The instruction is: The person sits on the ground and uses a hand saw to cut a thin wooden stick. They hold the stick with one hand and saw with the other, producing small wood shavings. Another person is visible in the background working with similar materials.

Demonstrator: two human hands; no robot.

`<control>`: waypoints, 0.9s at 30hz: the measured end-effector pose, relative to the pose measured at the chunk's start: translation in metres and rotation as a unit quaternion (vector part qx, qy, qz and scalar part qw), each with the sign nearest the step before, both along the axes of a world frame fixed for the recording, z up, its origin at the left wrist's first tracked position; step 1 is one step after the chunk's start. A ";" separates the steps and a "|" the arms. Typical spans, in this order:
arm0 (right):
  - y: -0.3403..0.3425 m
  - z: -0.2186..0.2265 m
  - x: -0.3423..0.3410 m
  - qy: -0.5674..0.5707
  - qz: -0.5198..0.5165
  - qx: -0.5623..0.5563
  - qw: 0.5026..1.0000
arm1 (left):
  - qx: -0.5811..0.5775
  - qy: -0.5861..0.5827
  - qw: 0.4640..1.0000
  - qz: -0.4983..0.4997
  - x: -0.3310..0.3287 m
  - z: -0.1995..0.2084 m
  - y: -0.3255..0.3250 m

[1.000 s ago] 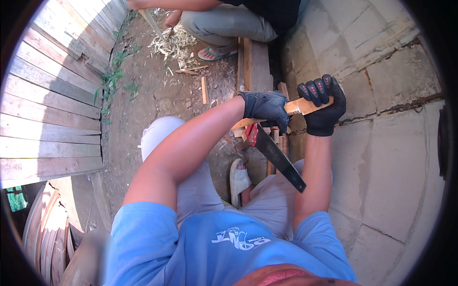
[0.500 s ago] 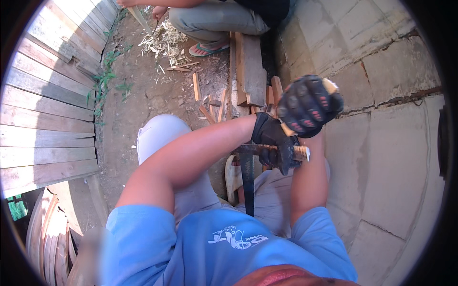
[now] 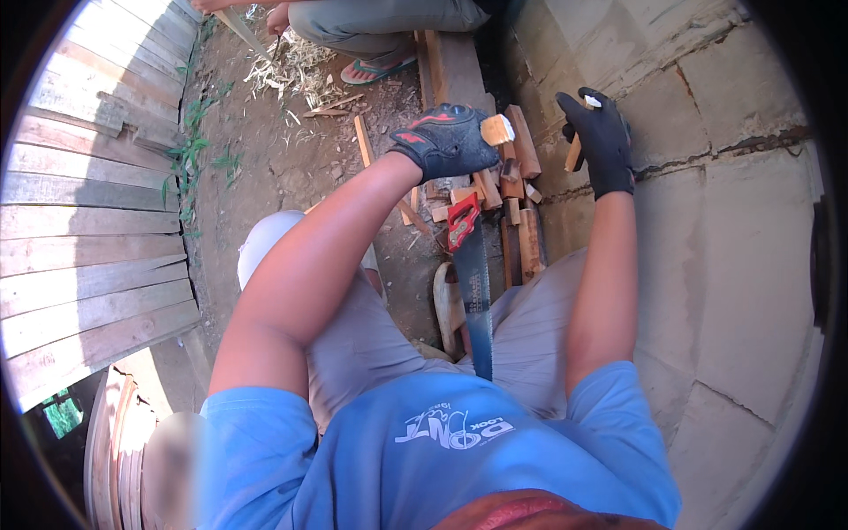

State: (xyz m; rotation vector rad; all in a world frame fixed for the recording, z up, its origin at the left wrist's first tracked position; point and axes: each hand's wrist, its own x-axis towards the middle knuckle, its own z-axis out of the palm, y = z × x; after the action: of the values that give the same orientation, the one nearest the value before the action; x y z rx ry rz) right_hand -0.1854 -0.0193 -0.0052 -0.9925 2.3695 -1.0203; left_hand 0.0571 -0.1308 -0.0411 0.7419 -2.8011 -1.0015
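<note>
My left hand (image 3: 449,141), in a black and red work glove, is closed around a piece of wood (image 3: 496,130); its pale cut end sticks out to the right. To the right, above the wall's side, my gloved right hand (image 3: 602,146) holds a short wood block (image 3: 573,154) between thumb and fingers. The two hands are apart. Between my legs lies a handsaw (image 3: 474,283), its red handle away from me and its toothed blade pointing toward my lap. Below and between my hands is a pile of wood offcuts (image 3: 512,181).
A long timber beam (image 3: 459,71) runs away from me beside the stone wall (image 3: 698,265). A plank fence (image 3: 88,238) stands at left. Ahead, another person in sandals crouches by wood shavings (image 3: 305,75), one hand on a wooden strip.
My hands, close together before, have separated. The left hand with its wood has moved forward and left; the right with its block has moved right. The saw's red handle now shows.
</note>
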 end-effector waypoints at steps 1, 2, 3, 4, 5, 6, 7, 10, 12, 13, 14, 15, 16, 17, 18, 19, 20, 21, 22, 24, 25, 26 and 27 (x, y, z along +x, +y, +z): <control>-0.005 -0.012 -0.008 0.117 -0.017 0.017 0.993 | -0.012 -0.005 1.000 0.018 0.001 -0.002 -0.007; -0.005 -0.022 -0.017 0.232 -0.035 0.035 0.971 | -0.024 -0.009 0.999 0.037 0.001 -0.005 -0.010; -0.005 -0.023 -0.020 0.228 -0.023 0.047 0.972 | -0.021 -0.023 0.997 0.065 0.006 -0.001 -0.012; -0.004 -0.023 -0.024 0.225 -0.012 0.059 0.972 | -0.027 -0.028 0.996 0.076 0.010 -0.004 -0.013; -0.004 -0.025 -0.025 0.222 -0.001 0.071 0.972 | -0.034 -0.034 0.995 0.087 0.010 -0.007 -0.015; -0.004 -0.023 -0.017 0.223 0.015 0.087 0.971 | -0.037 -0.038 0.993 0.101 0.014 -0.009 -0.017; -0.001 -0.020 -0.009 0.225 0.030 0.104 0.968 | -0.041 -0.038 0.994 0.094 0.018 -0.010 -0.021; 0.010 -0.027 0.006 0.067 0.077 0.091 0.991 | 0.008 -0.020 0.998 0.060 0.013 -0.001 -0.024; 0.015 -0.029 0.021 -0.167 0.123 0.013 0.978 | 0.009 0.007 0.999 0.037 0.007 0.003 -0.024; 0.014 -0.028 0.043 -0.318 0.152 -0.049 0.935 | 0.008 0.016 0.999 0.030 0.007 0.001 -0.026; 0.011 -0.029 0.060 -0.460 0.176 -0.108 0.863 | 0.020 0.023 0.999 0.044 0.003 -0.005 -0.025; 0.006 -0.033 0.067 -0.533 0.144 -0.131 0.824 | 0.028 0.032 0.997 0.058 -0.005 -0.016 -0.024; 0.003 -0.026 0.079 -0.426 0.153 -0.104 0.885 | 0.039 0.037 0.996 0.071 -0.008 -0.016 -0.023; 0.003 -0.016 0.090 -0.314 0.161 -0.077 0.933 | 0.096 0.046 0.992 0.065 -0.008 -0.017 -0.022; 0.004 -0.010 0.099 -0.194 0.163 -0.051 0.966 | 0.090 0.039 0.994 0.055 -0.009 -0.017 -0.018; 0.002 -0.013 0.105 -0.124 0.170 -0.070 0.975 | 0.083 0.032 0.995 0.047 -0.009 -0.018 -0.015; 0.000 -0.018 0.102 -0.165 0.159 -0.065 0.971 | 0.076 0.024 0.996 0.039 -0.007 -0.018 -0.015; 0.001 -0.025 0.096 -0.206 0.146 -0.059 0.966 | 0.078 0.007 0.997 -0.007 -0.006 -0.019 -0.020; 0.002 -0.031 0.089 -0.247 0.128 -0.053 0.959 | 0.064 -0.029 0.997 -0.040 -0.003 -0.012 -0.021; 0.001 -0.045 0.079 -0.228 0.112 -0.028 0.967 | 0.035 -0.104 0.989 -0.104 0.010 0.006 -0.029; -0.001 -0.053 0.075 -0.220 0.104 -0.016 0.970 | -0.007 -0.153 0.985 -0.086 0.018 0.020 -0.030; -0.004 -0.061 0.071 -0.229 0.077 0.006 0.970 | -0.035 -0.178 0.982 -0.056 0.024 0.017 -0.034; -0.011 -0.070 0.068 -0.239 0.054 0.027 0.969 | -0.065 -0.203 0.977 -0.022 0.031 0.015 -0.040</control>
State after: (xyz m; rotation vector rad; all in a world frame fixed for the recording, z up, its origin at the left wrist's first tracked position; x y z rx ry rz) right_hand -0.1176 -0.0302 -0.0749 -0.7440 1.9166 -1.0135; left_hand 0.0886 -0.1709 -0.0264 0.9683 -3.2001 -0.7307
